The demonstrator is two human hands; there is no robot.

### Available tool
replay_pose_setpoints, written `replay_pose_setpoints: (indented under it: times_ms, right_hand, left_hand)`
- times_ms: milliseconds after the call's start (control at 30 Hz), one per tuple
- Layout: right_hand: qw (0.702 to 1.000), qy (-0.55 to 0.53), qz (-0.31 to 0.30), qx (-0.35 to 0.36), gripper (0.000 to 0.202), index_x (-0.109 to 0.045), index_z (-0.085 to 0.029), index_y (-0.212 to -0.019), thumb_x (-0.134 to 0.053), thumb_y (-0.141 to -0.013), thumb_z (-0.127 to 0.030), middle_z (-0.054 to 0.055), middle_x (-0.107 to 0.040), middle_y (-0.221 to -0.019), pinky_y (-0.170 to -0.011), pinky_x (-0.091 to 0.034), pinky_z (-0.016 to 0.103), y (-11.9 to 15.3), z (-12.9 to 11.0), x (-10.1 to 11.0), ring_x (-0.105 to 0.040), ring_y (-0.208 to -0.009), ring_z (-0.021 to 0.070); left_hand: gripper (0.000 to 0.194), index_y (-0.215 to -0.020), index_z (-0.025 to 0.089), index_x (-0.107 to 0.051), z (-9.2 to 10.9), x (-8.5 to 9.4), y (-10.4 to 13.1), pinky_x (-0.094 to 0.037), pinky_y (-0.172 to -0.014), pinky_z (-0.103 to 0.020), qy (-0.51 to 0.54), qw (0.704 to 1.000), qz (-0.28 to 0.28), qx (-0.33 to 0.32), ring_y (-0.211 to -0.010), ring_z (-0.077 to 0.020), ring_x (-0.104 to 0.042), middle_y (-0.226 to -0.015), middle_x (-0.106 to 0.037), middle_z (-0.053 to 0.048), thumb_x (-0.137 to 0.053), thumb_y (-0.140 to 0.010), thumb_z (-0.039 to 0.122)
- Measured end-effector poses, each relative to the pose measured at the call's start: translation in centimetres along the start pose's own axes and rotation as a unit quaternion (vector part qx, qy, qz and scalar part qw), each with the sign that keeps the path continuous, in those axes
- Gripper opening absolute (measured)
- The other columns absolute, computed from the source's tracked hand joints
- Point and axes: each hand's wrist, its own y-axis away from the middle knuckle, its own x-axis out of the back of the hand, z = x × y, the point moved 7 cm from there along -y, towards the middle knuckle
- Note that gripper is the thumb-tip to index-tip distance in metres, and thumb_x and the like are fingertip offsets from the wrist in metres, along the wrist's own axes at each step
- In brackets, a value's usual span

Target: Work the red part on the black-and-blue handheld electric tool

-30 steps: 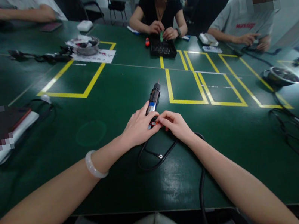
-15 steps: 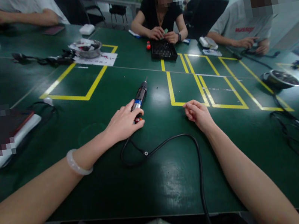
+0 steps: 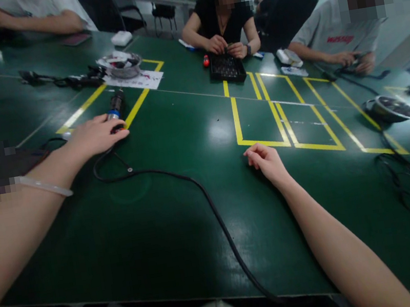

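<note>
My left hand (image 3: 99, 134) is closed around an electric screwdriver (image 3: 116, 104), over the yellow-taped rectangle at the left. The tool's dark front end points away from me, and a blue band shows just ahead of my fingers. From its rear a black cord (image 3: 194, 181) runs across the table and over the near edge. A small metal ring terminal (image 3: 130, 170) hangs on a short branch of wire. My right hand (image 3: 266, 160) rests on the table just below the middle taped rectangle. Its fingers are curled together, and no object shows in them.
A clear bowl of parts (image 3: 121, 65) stands on a white paper (image 3: 147, 81) at the back left. Across the table a person handles something over a black tray (image 3: 226, 68). A round metal dish (image 3: 392, 108) and tangled cables lie at the right.
My left hand has carried the screwdriver leftward and away from me into the left taped rectangle. The cord has dragged left behind it. My right hand has shifted slightly left.
</note>
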Motion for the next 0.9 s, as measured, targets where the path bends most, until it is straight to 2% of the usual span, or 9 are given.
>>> replay_pose_setpoints:
  times_ms: [67, 133, 200, 300, 467, 567, 667, 767, 900]
  right_hand:
    - [1.000, 0.017, -0.005, 0.006, 0.021, -0.064, -0.017, -0.083, -0.057, -0.087, -0.036, -0.002, -0.057, -0.061, -0.052, -0.034, 0.025, 0.0, -0.1, -0.2, -0.045, -0.051, 0.0104]
    - [0.999, 0.036, -0.011, 0.014, 0.021, -0.064, -0.017, -0.083, -0.056, -0.088, -0.036, -0.001, -0.057, -0.062, -0.053, -0.035, 0.026, 0.1, -0.2, -0.3, -0.046, -0.053, 0.0109]
    - [0.998, 0.055, -0.018, 0.019, 0.020, -0.064, -0.017, -0.084, -0.055, -0.089, -0.035, -0.001, -0.058, -0.063, -0.054, -0.037, 0.026, 0.1, -0.2, -0.5, -0.048, -0.054, 0.0115]
    - [0.997, 0.073, -0.021, 0.016, 0.020, -0.064, -0.017, -0.084, -0.055, -0.089, -0.035, -0.001, -0.059, -0.063, -0.056, -0.038, 0.026, 0.2, -0.1, -0.6, -0.050, -0.056, 0.0124]
    - [0.997, 0.075, -0.022, 0.017, 0.021, -0.065, -0.017, -0.085, -0.055, -0.089, -0.035, 0.000, -0.060, -0.064, -0.057, -0.040, 0.026, 0.1, 0.0, -0.7, -0.052, -0.057, 0.0131]
    - [0.996, 0.081, -0.023, 0.019, 0.021, -0.065, -0.017, -0.085, -0.055, -0.089, -0.035, 0.000, -0.060, -0.065, -0.058, -0.040, 0.026, 0.2, 0.1, -0.7, -0.052, -0.058, 0.0133]
    - [0.996, 0.084, -0.022, 0.017, 0.022, -0.066, -0.017, -0.086, -0.055, -0.089, -0.036, 0.000, -0.061, -0.064, -0.058, -0.040, 0.026, 0.1, 0.2, -0.7, -0.053, -0.059, 0.0134]
    - [0.997, 0.079, -0.021, 0.016, 0.022, -0.066, -0.016, -0.085, -0.055, -0.088, -0.035, 0.000, -0.061, -0.064, -0.058, -0.040, 0.025, 0.1, 0.2, -0.7, -0.053, -0.059, 0.0129]
    - [0.999, 0.041, -0.010, 0.003, 0.020, -0.066, -0.016, -0.084, -0.055, -0.086, -0.032, -0.002, -0.056, -0.060, -0.055, -0.036, 0.025, 0.1, -0.1, -1.0, -0.047, -0.053, 0.0109]
  left_hand:
    - [0.082, -0.143, 0.019, -0.053, -2.4, -0.1, -0.9, -0.033, -0.109, -0.060, -0.027, 0.996, -0.038, 0.072, -0.121, -0.0301, -0.047, -0.145, -0.046, -0.008, -0.026, -0.093, 0.079]
    - [0.093, -0.148, 0.019, -0.048, -4.1, -0.1, -1.6, -0.031, -0.109, -0.065, -0.033, 0.989, -0.065, 0.132, -0.124, -0.0336, -0.045, -0.149, -0.043, -0.009, -0.023, -0.088, 0.085]
    - [0.103, -0.150, 0.017, -0.045, -5.0, -0.2, -2.1, -0.030, -0.107, -0.067, -0.031, 0.982, -0.079, 0.167, -0.123, -0.0353, -0.044, -0.149, -0.044, -0.010, -0.023, -0.082, 0.090]
    - [0.102, -0.152, 0.020, -0.041, -4.9, -0.4, -2.4, -0.030, -0.106, -0.068, -0.033, 0.978, -0.093, 0.186, -0.123, -0.0353, -0.043, -0.149, -0.044, -0.008, -0.029, -0.080, 0.092]
    - [0.100, -0.153, 0.018, -0.037, -3.7, -0.3, -1.9, -0.033, -0.102, -0.069, -0.052, 0.974, -0.111, 0.191, -0.124, -0.0382, -0.040, -0.151, -0.036, -0.010, -0.035, -0.082, 0.089]
    - [0.096, -0.154, 0.022, -0.035, -3.2, 0.0, -1.6, -0.034, -0.104, -0.067, -0.057, 0.976, -0.106, 0.179, -0.123, -0.0352, -0.040, -0.148, -0.039, -0.006, -0.036, -0.083, 0.087]
    - [0.087, -0.154, 0.020, -0.038, -2.2, 0.3, -1.1, -0.035, -0.102, -0.065, -0.063, 0.979, -0.100, 0.164, -0.119, -0.0330, -0.042, -0.143, -0.044, -0.010, -0.032, -0.091, 0.079]
    - [0.078, -0.151, 0.014, -0.043, -0.2, 0.3, -0.1, -0.038, -0.099, -0.062, -0.071, 0.982, -0.096, 0.146, -0.111, -0.0305, -0.046, -0.135, -0.049, -0.015, -0.029, -0.098, 0.069]
    - [0.063, -0.149, 0.013, -0.046, 4.6, 0.6, 2.3, -0.043, -0.094, -0.054, -0.084, 0.986, -0.083, 0.121, -0.106, -0.0300, -0.052, -0.130, -0.051, -0.018, -0.028, -0.103, 0.052]
